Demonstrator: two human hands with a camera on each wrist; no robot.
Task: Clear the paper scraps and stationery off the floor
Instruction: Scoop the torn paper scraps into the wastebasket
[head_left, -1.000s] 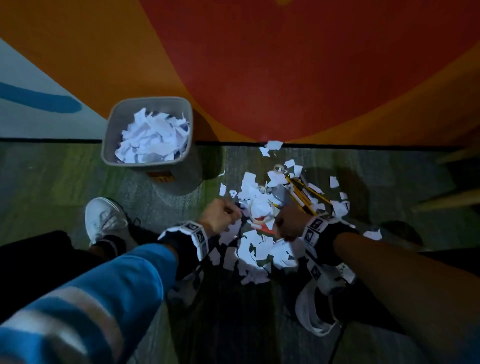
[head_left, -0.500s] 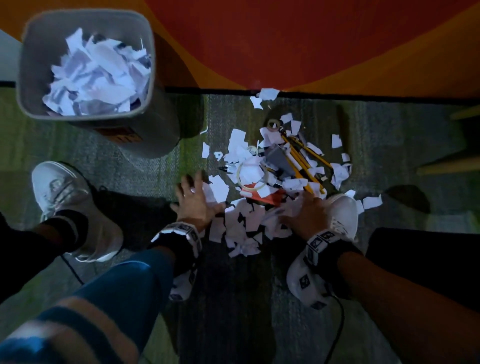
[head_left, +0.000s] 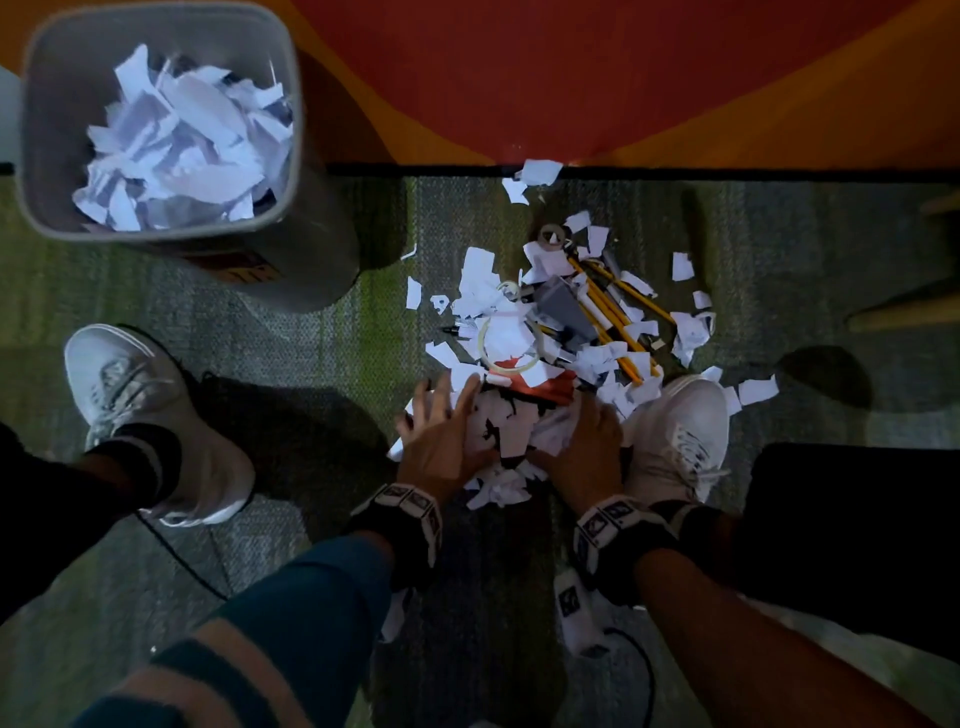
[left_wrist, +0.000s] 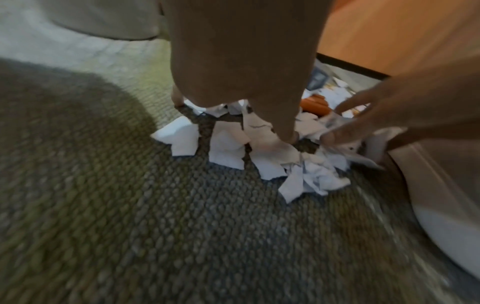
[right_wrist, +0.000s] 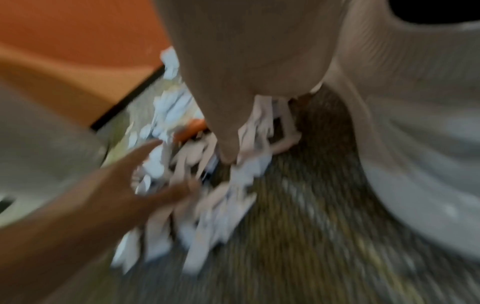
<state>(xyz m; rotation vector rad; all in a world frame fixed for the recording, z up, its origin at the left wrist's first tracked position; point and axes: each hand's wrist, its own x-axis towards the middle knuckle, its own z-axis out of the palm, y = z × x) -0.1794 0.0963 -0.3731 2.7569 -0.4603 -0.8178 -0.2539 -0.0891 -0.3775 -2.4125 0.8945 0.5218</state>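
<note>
Paper scraps (head_left: 511, 436) lie between left hand (head_left: 441, 441) and right hand (head_left: 592, 441), fingers seemingly spread flat, gathering; next scoop them toward bin (head_left: 291, 130).

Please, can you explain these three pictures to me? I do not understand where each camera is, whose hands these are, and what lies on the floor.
There is no machine: a person crouches and works with bare hands. The big picture comes from a camera on the head, looking down. The other two come from cameras on each wrist, looking along the fingers; the right one is blurred. The left hand and right hand lie spread on a pile of paper scraps on the carpet. Neither grips anything. Further off lie yellow pencils and a tape ring. A bin on the left holds paper already.
</note>
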